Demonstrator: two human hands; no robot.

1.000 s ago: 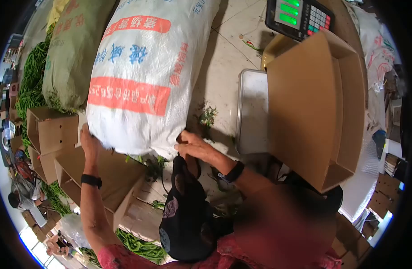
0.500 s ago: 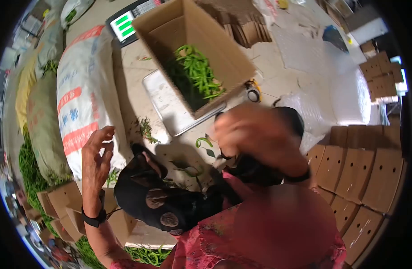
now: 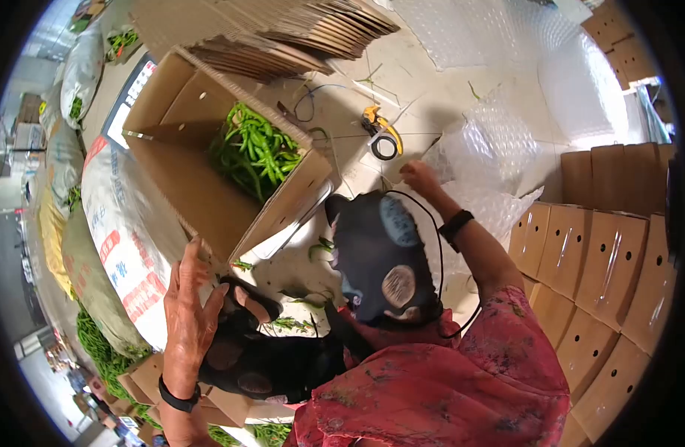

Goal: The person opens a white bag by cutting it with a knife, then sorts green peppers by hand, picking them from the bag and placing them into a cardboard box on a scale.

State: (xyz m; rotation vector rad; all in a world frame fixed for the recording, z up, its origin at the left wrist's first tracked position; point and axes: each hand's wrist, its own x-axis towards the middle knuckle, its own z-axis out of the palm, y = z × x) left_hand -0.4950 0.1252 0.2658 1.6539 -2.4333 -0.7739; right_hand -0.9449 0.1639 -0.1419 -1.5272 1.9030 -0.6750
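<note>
My left hand [image 3: 187, 320] is open, its thumb and fingers apart, with the fingertips right at the near lower edge of an open cardboard box [image 3: 190, 175]. Green chili peppers [image 3: 260, 149] lie heaped inside at the box's right end. My right hand [image 3: 421, 179] is beyond my knee, its fingers curled in; whatever they hold is hidden. Just past that hand, an orange-and-black tool with a round black ring [image 3: 384, 134] lies on the floor. Bubble wrap [image 3: 477, 153] spreads beside the right hand.
Flattened cardboard [image 3: 313, 33] is stacked behind the box. Full woven sacks [image 3: 115, 231] line the left side, with more green peppers [image 3: 96, 339] beyond. Stacked cartons [image 3: 592, 253] stand at right. A pale tray [image 3: 290, 227] and a scale [image 3: 134, 93] show beside the box.
The view has shifted. The box now appears closer and tilted, with the peppers gathered at its right end. My left hand has come to its edge; my right hand has reached farther out to the right.
</note>
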